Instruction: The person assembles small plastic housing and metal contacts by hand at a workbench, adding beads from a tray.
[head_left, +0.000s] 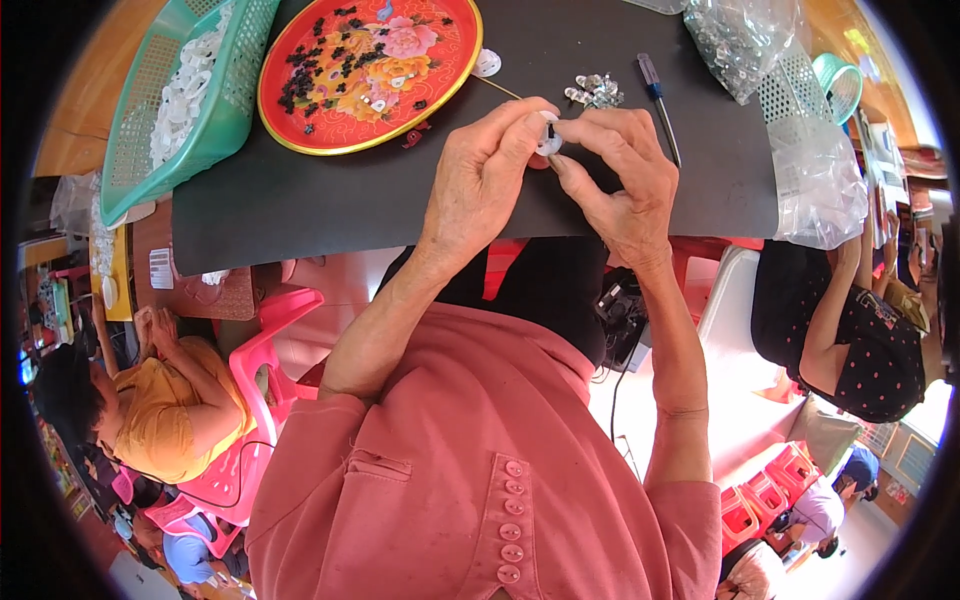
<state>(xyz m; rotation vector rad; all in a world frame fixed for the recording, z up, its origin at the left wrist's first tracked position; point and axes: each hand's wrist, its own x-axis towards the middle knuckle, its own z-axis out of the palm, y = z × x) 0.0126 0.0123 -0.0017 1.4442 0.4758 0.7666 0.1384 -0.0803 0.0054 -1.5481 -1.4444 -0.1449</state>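
Over the near part of the dark table mat, my left hand pinches a small white round plastic part between thumb and fingers. A small dark piece shows at its middle. My right hand is closed at the other side, its thumb and forefinger touching the white part's edge. Just beyond my hands lies a small pile of shiny metal pieces. To the left, a red floral tray with a gold rim holds many small black pieces and a few white parts.
A green basket of white plastic parts stands at the far left. A screwdriver lies right of the metal pieces. Transparent bags and a green basket sit at the right edge. Other people sit on both sides, near pink chairs.
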